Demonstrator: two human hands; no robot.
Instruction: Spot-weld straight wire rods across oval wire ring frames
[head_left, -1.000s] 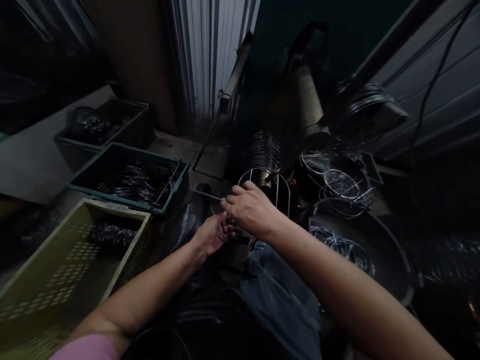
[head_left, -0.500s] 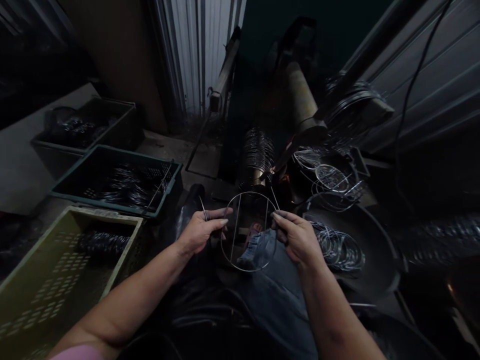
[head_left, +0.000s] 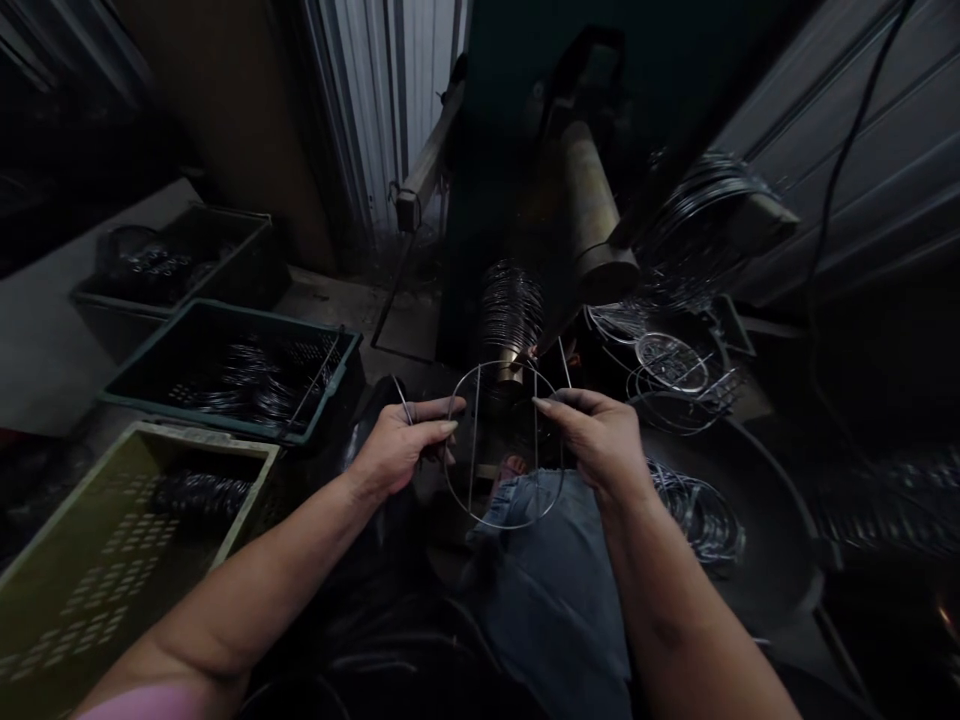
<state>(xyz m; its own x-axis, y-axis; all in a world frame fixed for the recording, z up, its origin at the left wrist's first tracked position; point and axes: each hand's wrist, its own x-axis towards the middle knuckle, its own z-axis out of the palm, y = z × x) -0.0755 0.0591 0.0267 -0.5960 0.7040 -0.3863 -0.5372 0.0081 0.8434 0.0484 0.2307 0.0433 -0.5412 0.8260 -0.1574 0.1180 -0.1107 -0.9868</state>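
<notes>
I hold a round wire ring (head_left: 469, 505) with two straight wires across it, upright in front of me. My left hand (head_left: 401, 450) pinches its left edge and also grips a short straight wire (head_left: 403, 400) that sticks up. My right hand (head_left: 600, 435) pinches the ring's right side, with another straight wire (head_left: 564, 362) rising from its fingers. The ring's top edge is close to the tip of a dark machine (head_left: 525, 352) where a small orange glow shows. Below the ring lies my knee in blue jeans (head_left: 547, 570).
A yellow-green crate (head_left: 82, 560) and a dark green crate (head_left: 225, 365) with wire coils stand on the left, a third crate (head_left: 172, 260) behind. A stack of rings (head_left: 511, 300) hangs on the machine. Finished wire frames (head_left: 671, 365) and loose rings (head_left: 697, 515) lie in dark pans on the right.
A second ago both hands were bunched together at the ring. They have moved apart to either side of it, and the ring has risen slightly toward the machine tip.
</notes>
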